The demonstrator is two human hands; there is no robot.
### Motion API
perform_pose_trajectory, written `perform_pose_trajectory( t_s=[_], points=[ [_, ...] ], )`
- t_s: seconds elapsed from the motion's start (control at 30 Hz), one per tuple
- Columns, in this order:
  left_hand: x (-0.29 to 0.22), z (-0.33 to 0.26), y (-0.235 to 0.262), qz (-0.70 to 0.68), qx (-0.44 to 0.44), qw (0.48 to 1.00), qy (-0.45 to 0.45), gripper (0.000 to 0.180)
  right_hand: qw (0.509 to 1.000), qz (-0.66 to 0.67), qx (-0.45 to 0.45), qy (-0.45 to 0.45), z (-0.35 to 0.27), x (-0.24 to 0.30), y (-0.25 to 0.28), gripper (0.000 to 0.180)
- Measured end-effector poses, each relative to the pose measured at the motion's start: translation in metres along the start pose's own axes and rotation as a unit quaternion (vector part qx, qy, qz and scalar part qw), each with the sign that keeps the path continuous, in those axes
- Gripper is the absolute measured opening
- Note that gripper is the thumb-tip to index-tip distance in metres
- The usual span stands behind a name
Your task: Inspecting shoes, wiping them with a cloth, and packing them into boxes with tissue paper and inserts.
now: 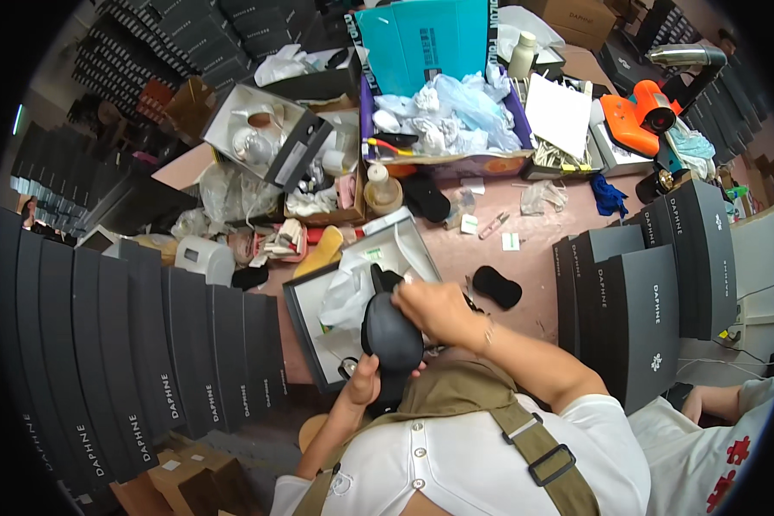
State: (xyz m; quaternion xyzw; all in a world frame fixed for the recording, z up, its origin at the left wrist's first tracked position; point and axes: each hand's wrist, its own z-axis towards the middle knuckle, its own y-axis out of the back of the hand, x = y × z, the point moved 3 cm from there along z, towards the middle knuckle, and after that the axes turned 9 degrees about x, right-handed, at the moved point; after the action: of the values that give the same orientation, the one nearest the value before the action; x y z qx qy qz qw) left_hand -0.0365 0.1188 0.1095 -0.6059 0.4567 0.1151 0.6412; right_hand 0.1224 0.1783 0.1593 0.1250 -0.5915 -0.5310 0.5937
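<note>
A black shoe (394, 334) with a smooth rounded surface is held up in front of my chest, over an open shoe box (305, 331). My left hand (363, 383) grips its lower end, thumb along the side. At the shoe's upper right edge is my right hand (439, 311), its fingers closed together; what they pinch is hidden. A narrow black part of the shoe sticks up beside those fingers. White tissue paper (346, 288) lies in the box below, partly covered by the shoe and hands.
Tall stacks of dark shoe boxes flank me at left (142, 361) and right (628, 318). A black pad (497, 287) lies right of my hands. Behind stand a pump bottle (383, 189), a purple carton (447, 163) of crumpled plastic and an orange tool (632, 120). Another person's arm (718, 402) shows at lower right.
</note>
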Motion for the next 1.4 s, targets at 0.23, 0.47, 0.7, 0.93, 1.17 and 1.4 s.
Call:
perform_pose_trajectory(
  t_s=[0.23, 0.47, 0.7, 0.93, 1.17, 1.4],
  points=[
    [0.008, -0.008, -0.003, -0.043, 0.087, 0.995, 0.0, 0.087, 0.999, -0.003, -0.025, -0.033, 0.024, -0.014, 0.007, 0.013],
    [0.002, -0.005, -0.01, -0.024, 0.041, 0.999, -0.015, 0.099, 0.998, -0.06, 0.01, -0.026, 0.053, -0.013, 0.016, 0.013],
    [0.001, -0.01, -0.026, 0.069, 0.003, 0.997, -0.02, 0.103, 0.994, 0.006, 0.067, -0.084, 0.042, -0.049, -0.078, 0.014],
    [0.007, -0.018, -0.013, 0.113, -0.12, 0.985, -0.046, 0.111, 0.993, 0.028, 0.038, 0.112, 0.06, 0.009, -0.004, 0.013],
    [0.002, -0.02, -0.012, 0.076, -0.097, 0.992, -0.041, 0.106, 0.991, -0.011, 0.051, 0.122, 0.057, 0.017, -0.006, 0.012],
    [-0.004, -0.011, -0.009, 0.074, -0.061, 0.995, -0.017, 0.108, 0.996, 0.002, 0.067, 0.051, 0.055, 0.0, 0.0, 0.008]
  ],
)
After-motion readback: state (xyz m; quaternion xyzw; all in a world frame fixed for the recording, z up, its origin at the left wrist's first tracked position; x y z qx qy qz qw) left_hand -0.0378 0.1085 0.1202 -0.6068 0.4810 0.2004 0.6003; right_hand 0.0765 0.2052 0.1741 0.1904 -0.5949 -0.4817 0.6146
